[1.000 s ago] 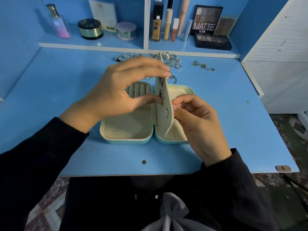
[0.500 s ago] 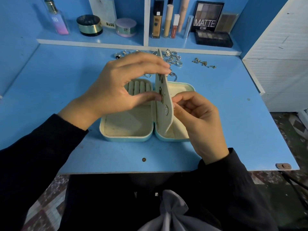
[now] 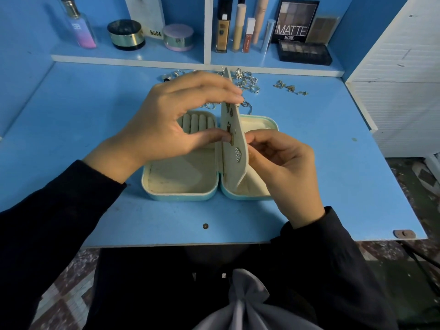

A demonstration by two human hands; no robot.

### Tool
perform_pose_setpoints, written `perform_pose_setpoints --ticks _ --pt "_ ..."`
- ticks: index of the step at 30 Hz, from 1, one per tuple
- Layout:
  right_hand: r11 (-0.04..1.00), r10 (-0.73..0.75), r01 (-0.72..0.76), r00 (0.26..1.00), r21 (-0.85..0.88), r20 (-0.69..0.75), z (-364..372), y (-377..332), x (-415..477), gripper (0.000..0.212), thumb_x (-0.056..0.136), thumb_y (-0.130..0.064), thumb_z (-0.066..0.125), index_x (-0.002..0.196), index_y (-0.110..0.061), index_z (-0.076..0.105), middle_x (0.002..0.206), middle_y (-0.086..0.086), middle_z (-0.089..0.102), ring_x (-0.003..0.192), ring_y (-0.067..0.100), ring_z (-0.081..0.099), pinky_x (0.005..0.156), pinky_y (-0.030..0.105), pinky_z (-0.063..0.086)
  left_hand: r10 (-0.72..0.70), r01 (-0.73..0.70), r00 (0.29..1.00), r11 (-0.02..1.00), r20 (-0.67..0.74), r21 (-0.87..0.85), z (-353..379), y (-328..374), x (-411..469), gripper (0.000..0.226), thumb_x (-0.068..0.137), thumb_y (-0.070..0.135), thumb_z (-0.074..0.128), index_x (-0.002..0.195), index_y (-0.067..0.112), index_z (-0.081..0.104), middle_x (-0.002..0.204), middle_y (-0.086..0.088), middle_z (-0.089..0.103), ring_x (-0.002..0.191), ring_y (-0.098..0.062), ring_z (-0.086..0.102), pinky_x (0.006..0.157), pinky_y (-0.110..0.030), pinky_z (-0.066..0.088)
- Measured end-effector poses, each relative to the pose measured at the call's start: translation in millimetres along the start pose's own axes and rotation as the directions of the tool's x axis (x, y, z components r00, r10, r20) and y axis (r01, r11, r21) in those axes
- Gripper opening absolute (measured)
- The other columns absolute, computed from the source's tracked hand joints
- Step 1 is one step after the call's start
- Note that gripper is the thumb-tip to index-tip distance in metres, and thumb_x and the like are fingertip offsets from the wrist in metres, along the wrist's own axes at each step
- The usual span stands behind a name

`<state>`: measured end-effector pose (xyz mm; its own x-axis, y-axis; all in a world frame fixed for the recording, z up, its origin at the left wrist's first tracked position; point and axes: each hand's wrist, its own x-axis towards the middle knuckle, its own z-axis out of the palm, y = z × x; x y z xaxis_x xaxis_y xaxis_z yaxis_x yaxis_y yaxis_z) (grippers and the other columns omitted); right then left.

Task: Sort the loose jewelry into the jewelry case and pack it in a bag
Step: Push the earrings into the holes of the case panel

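A pale blue jewelry case point(image 3: 181, 195) lies open on the blue desk, cream inside, with ring rolls point(image 3: 197, 122) in its left half. Its cream earring panel point(image 3: 234, 148) stands upright between the halves, with several earrings pinned on it. My left hand point(image 3: 171, 127) holds the panel, fingers over its top edge and thumb against its left face by a gold earring point(image 3: 229, 136). My right hand point(image 3: 283, 167) is behind the panel's right side, fingertips pinching at its back; what they pinch is hidden. Loose silver jewelry point(image 3: 247, 81) lies behind the case. A grey cloth bag point(image 3: 245, 303) sits on my lap.
More loose earrings point(image 3: 289, 88) lie at the back right of the desk. The shelf behind holds a perfume bottle point(image 3: 79, 25), jars point(image 3: 126, 34), makeup tubes point(image 3: 238, 25) and eyeshadow palettes point(image 3: 304, 52). A white cabinet point(image 3: 400, 75) stands at the right.
Both hands stay on the upright panel with barely any movement. The view has shifted slightly.
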<state>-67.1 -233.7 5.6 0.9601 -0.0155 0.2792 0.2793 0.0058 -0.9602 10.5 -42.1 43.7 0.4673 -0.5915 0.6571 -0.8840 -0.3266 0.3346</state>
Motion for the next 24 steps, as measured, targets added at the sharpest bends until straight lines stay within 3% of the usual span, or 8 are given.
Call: perform_pose_setpoints --ticks 5,14,20,24 --pt "0.999 0.022 -0.024 0.999 0.048 0.033 -1.6 0.4 0.9 0.007 0.087 0.004 0.065 0.093 0.001 0.062 0.088 0.017 0.065 0.081 0.019 0.062 0.078 0.028 0.051 0.005 -0.005 1.0 1.0 -0.005 0.009 -0.4 -0.5 -0.1 0.044 0.08 0.02 0.082 0.116 0.0 0.065 0.12 -0.011 0.062 0.115 -0.02 0.061 0.103 -0.034 0.046" --pt "0.999 -0.03 0.032 0.998 -0.029 0.055 -4.0 1.2 4.3 0.001 0.086 0.004 0.066 0.087 0.003 0.066 0.085 0.022 0.066 0.078 0.021 0.061 0.076 0.031 0.051 0.008 -0.008 1.0 1.0 0.006 0.008 -0.4 -1.3 0.3 0.045 0.08 0.021 0.082 0.117 0.001 0.064 0.12 -0.012 0.062 0.116 -0.021 0.061 0.103 -0.036 0.047" --pt "0.991 -0.098 0.105 0.991 -0.077 0.09 -4.3 1.7 6.6 0.012 0.085 0.004 0.067 0.09 -0.006 0.068 0.082 0.01 0.066 0.078 0.017 0.06 0.077 0.027 0.049 0.011 -0.011 1.0 1.0 0.012 0.011 -0.3 -2.1 0.5 0.046 0.08 0.02 0.082 0.117 0.001 0.063 0.12 -0.011 0.062 0.116 -0.021 0.061 0.102 -0.035 0.047" --pt "0.999 -0.037 0.037 0.996 0.004 0.085 -6.7 1.1 8.4 0.008 0.084 0.001 0.069 0.088 -0.005 0.07 0.082 0.008 0.067 0.076 0.016 0.061 0.075 0.026 0.049 0.008 -0.008 1.0 1.0 0.0 0.009 -0.4 -3.0 -0.2 0.046 0.08 0.022 0.082 0.116 0.0 0.064 0.12 -0.012 0.063 0.115 -0.021 0.061 0.101 -0.036 0.048"
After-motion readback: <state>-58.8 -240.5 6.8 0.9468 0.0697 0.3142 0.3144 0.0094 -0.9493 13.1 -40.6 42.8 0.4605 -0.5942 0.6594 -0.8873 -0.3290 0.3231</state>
